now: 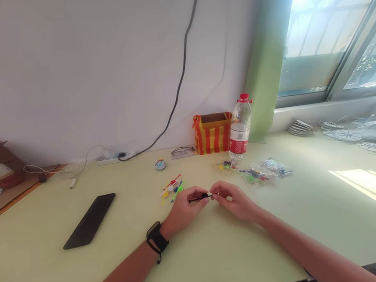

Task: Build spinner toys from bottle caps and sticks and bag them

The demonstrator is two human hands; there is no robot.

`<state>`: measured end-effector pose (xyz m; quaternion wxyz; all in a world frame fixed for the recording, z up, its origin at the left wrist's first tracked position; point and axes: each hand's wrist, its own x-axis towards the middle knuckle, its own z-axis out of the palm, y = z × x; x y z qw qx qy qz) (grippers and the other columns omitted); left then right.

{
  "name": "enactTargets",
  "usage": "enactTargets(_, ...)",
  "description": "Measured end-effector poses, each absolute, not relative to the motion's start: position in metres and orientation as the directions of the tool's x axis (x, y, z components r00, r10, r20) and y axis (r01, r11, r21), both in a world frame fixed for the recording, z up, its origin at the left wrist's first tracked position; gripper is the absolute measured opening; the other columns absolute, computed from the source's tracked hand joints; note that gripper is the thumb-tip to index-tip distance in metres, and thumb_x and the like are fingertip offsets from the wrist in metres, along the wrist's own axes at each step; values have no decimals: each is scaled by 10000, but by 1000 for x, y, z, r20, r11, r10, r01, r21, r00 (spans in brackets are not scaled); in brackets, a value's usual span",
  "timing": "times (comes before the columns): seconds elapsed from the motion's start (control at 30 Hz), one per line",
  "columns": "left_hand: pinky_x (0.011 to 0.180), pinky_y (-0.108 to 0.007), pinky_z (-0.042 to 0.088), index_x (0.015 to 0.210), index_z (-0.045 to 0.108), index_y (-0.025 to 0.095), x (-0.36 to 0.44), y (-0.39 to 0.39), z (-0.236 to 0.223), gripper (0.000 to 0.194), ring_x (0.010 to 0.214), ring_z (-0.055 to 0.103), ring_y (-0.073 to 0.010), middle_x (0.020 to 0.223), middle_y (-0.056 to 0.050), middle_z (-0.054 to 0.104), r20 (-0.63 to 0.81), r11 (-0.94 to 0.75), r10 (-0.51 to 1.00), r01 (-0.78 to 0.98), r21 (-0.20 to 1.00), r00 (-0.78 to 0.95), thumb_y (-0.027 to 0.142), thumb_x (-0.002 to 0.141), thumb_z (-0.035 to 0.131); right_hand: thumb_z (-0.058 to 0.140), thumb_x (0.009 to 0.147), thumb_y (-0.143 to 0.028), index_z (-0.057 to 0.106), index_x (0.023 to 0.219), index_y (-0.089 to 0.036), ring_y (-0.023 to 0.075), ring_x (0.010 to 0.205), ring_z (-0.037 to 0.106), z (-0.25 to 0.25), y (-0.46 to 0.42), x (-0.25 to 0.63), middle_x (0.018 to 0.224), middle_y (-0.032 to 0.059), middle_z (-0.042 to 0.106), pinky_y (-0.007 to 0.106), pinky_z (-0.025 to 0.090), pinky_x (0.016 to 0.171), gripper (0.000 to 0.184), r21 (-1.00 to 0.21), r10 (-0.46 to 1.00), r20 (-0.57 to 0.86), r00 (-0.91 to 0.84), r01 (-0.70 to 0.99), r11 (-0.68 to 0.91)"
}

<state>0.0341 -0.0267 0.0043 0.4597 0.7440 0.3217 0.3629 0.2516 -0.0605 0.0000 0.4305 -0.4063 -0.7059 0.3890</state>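
Between my two hands is a thin black spinner arrow with a round hub in the middle. My left hand, which has a black watch on its wrist, pinches the arrow near the hub. At the other end, the thumb and forefinger of my right hand are closed on the tip. Just beyond my left hand lie several similar spinner arrows in red, white, yellow, green and blue. Behind my right hand, clear bags of coloured pieces rest on the table.
A black phone lies at left on the pale table. Along the wall stand a small round tin, eyeglasses, a striped bag and a large plastic bottle. Patterned discs are stacked near the window.
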Motion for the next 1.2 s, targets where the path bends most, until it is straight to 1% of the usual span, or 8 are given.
enactTargets(0.13,917,-372,596,1054,747,176,35,-28,5,231,977,722,-236,1039,-91,765,234,-352,826,146,924,512,333,885,745,563,988,-404,612,1039,-229,157,687,562,0,-60,252,789,4,608,293,500,655,189,-914,912,283,-297,204,350)
enactTargets(0.3,915,-360,589,1047,744,173,35,-28,8,218,959,716,-222,1019,-84,761,244,-350,808,103,931,536,318,883,752,555,987,-358,622,1020,-225,160,727,568,0,-60,252,842,18,648,283,475,661,153,-883,901,294,-318,270,384)
enactTargets(0.5,884,-360,592,1023,749,170,35,-26,5,214,919,712,-217,994,-86,758,246,-350,826,119,929,507,331,881,752,548,982,-330,611,1029,-223,157,711,563,0,-60,252,824,11,652,280,463,660,133,-877,902,294,-315,287,386)
enactTargets(0.77,884,-368,591,957,737,167,33,-24,1,180,907,705,-213,954,-74,749,252,-355,831,125,926,497,315,861,770,535,973,-289,608,1016,-228,151,682,519,-4,-61,252,782,-5,611,274,439,641,105,-866,909,285,-303,326,380)
enactTargets(1.03,814,-328,572,877,704,162,32,-26,8,158,819,676,-182,866,-52,721,243,-364,813,136,921,529,310,867,759,527,968,-259,612,1038,-233,159,711,539,-2,-62,253,814,3,636,276,427,638,114,-867,905,255,-340,334,370)
enactTargets(1.13,764,-307,557,893,695,163,32,-26,7,170,767,654,-164,831,-42,706,225,-353,810,143,925,541,328,890,736,524,974,-272,610,1036,-229,159,710,542,-3,-62,252,804,3,635,275,430,640,115,-869,903,267,-337,322,377)
enactTargets(1.2,774,-306,554,899,686,165,32,-25,5,171,781,652,-163,842,-40,699,229,-350,812,134,927,537,328,892,736,530,972,-278,610,1033,-227,158,708,541,-3,-62,252,804,3,636,273,429,637,112,-866,903,274,-332,324,382)
